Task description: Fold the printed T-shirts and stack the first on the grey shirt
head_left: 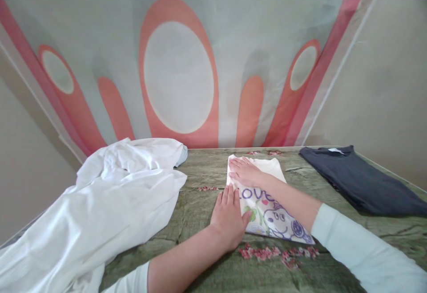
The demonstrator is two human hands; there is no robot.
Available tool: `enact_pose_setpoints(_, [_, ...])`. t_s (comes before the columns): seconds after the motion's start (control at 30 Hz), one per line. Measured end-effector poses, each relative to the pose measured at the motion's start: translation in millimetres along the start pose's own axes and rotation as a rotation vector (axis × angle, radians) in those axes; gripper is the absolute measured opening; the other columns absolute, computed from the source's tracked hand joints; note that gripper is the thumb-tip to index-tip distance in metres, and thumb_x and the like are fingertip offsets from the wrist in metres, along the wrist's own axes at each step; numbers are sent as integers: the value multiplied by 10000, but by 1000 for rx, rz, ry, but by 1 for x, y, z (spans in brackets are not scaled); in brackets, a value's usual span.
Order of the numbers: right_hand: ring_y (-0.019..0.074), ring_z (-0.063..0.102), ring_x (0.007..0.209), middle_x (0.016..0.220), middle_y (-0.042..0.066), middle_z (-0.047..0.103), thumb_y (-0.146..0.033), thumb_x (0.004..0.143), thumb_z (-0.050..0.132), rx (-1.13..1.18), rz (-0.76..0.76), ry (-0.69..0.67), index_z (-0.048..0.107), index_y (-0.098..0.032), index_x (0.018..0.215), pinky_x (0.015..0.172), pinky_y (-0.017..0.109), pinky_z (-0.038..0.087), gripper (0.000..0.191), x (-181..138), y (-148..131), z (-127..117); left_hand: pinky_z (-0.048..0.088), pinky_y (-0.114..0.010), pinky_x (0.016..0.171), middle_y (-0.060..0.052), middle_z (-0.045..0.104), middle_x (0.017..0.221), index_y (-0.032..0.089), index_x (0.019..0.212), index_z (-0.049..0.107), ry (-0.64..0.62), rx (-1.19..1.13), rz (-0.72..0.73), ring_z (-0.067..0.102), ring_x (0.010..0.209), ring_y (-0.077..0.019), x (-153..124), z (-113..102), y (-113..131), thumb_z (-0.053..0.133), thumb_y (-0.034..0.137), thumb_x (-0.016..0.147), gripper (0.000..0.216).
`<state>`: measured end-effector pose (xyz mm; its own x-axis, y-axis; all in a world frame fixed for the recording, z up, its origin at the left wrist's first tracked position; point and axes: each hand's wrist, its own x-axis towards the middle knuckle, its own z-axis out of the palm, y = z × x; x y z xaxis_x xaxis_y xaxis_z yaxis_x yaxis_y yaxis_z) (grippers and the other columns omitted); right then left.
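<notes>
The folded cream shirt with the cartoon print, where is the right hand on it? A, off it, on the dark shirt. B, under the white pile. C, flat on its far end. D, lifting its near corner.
C: the right hand lies flat, palm down, on the far end of the folded cream shirt, beyond the print.

1 view only, head-worn. Looks forward and down over the table [213, 181] from the near edge, close above the forearms. Faces the patterned wall [180, 75] behind the far edge. Table fills the lower half, wall the upper half.
</notes>
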<state>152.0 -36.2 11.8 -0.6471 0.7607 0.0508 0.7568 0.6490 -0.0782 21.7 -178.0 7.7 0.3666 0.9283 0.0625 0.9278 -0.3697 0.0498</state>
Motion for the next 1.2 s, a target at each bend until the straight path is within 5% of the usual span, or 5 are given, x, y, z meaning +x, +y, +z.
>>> enact_pose_setpoints(0.33, [206,176,1356,1489,69,194,-446,909,153,17,170,-59,239,-146,1422,1095,447,84,600,36,21,7,217,-431,1076,-185,241,1447,26,1387,297,-57,58,-31,198,1342,-302,-2,-10,6,278,510,903,684])
enact_pose_setpoints(0.57, [216,163,1358,1491,51,192,-432,913,142,1,209,-43,235,-155,1424,1095,447,77,588,35,18,9,346,-424,978,-255,376,1353,-32,1318,395,-155,217,-73,424,1209,-332,-15,-29,22,413,391,901,594])
enact_pose_setpoints(0.83, [229,163,1357,1481,69,224,-362,917,205,4,114,24,278,-116,1405,1096,443,111,551,-4,-1,-4,468,-327,818,-179,529,1234,104,1127,579,-265,59,71,575,1025,-246,-22,-59,-5,487,165,845,303])
enact_pose_setpoints(1.2, [232,212,1343,1457,138,269,-372,913,277,84,-42,-21,313,-75,1386,1100,416,173,560,-65,-53,-1,410,-337,885,-58,530,1109,208,1026,570,-37,-199,135,495,1010,-213,-52,-54,-28,452,250,873,199])
